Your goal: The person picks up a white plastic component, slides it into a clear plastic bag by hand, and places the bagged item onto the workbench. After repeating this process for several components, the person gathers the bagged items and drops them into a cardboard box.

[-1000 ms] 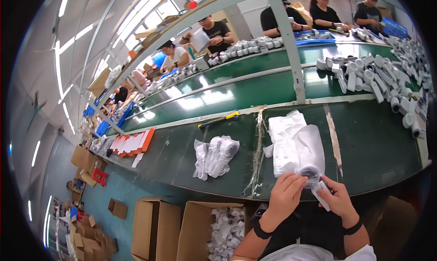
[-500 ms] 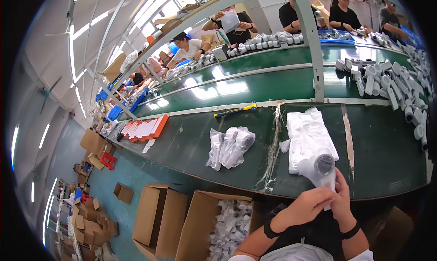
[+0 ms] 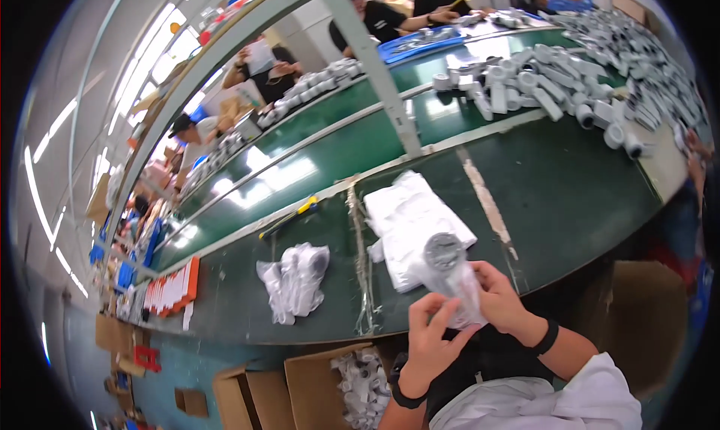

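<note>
Between my hands is a white handled part [image 3: 444, 251] with a round grey end, inside a clear plastic bag [image 3: 466, 299]. My right hand [image 3: 504, 301] grips the bagged handle from the right. My left hand [image 3: 431, 344] has its thumb and fingers closed on the bag at the handle's lower end. Under and beyond the round end lies a stack of white plastic bags [image 3: 405, 205] on the dark green table [image 3: 555, 182]. Left of the stack, several similar parts in clear bags [image 3: 296, 280] lie together.
A yellow-and-black hammer [image 3: 289, 216] lies near the table's far rail. At the far right is a large heap of loose white and grey parts [image 3: 540, 85]. Below the table, an open carton [image 3: 311, 385] holds many more. A metal post [image 3: 382, 85] rises beyond; co-workers sit across the conveyor.
The view has swung to the right, so the table's contents appear further left. My left hand has shifted its hold, with its fingers spread wider around the bag's lower end.
</note>
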`<state>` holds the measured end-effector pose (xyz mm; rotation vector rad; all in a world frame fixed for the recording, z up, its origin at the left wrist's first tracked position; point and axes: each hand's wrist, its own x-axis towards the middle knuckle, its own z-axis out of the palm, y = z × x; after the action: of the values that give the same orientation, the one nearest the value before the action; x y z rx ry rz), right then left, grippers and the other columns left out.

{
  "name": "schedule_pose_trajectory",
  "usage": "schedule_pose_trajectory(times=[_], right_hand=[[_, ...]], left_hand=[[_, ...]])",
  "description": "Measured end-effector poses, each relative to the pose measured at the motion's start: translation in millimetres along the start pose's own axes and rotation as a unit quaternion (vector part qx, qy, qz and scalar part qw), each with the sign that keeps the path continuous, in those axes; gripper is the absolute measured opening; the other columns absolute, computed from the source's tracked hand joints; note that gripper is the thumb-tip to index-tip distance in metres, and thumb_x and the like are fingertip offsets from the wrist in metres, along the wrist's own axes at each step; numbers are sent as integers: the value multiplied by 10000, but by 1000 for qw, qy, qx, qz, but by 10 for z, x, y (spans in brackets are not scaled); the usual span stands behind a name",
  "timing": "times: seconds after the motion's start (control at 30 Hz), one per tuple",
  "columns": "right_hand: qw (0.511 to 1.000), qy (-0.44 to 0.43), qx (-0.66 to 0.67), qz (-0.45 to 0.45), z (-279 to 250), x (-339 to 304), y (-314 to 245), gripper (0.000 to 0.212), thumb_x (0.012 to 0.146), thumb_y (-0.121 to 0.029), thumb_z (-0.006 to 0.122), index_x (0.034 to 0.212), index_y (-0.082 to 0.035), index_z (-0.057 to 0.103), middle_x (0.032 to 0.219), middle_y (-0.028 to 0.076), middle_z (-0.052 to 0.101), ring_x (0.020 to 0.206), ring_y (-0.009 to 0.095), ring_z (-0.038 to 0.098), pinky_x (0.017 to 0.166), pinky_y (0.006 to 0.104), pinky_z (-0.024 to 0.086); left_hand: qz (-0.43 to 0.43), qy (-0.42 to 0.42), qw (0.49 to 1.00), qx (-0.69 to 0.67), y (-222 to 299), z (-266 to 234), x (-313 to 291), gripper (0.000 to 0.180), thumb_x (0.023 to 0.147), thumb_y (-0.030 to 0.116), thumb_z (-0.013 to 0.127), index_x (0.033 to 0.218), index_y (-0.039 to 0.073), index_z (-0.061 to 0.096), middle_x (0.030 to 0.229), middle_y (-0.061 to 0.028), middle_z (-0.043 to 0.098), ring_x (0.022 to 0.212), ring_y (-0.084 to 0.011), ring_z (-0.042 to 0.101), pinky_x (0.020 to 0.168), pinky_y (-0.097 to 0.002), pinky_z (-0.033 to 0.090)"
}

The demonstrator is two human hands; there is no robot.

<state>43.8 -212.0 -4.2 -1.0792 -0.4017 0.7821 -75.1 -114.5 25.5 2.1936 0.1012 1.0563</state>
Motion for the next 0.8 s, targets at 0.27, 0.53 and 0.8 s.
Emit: schedule_pose_trajectory(times=[0.27,0.53,0.8], right_hand=[[999,-2,41,35,93,-32,-92,311,987,-110,525,1267,10,461,1142,79,620,961,111,600,820,258,498],[988,109,32,-107,112,55,78,300,985,-107,553,1249,-6,452,1093,73,633,943,101,615,831,259,503],[981,83,-110,-137,246,-39,269,355,909,-66,567,1242,2,467,1049,123,596,960,178,578,840,328,479]], left_hand=[[-29,67,997,2,-202,55,-106,220,742,-123,639,910,14,675,914,-121,634,766,-255,629,671,-306,507],[-92,-138,962,-215,-272,-52,-274,193,767,-121,641,906,13,633,1079,-122,582,870,-190,628,755,-285,529],[-419,27,764,-491,-252,147,-277,494,962,261,580,1367,60,379,1291,-124,525,1065,-243,588,794,-392,550]])
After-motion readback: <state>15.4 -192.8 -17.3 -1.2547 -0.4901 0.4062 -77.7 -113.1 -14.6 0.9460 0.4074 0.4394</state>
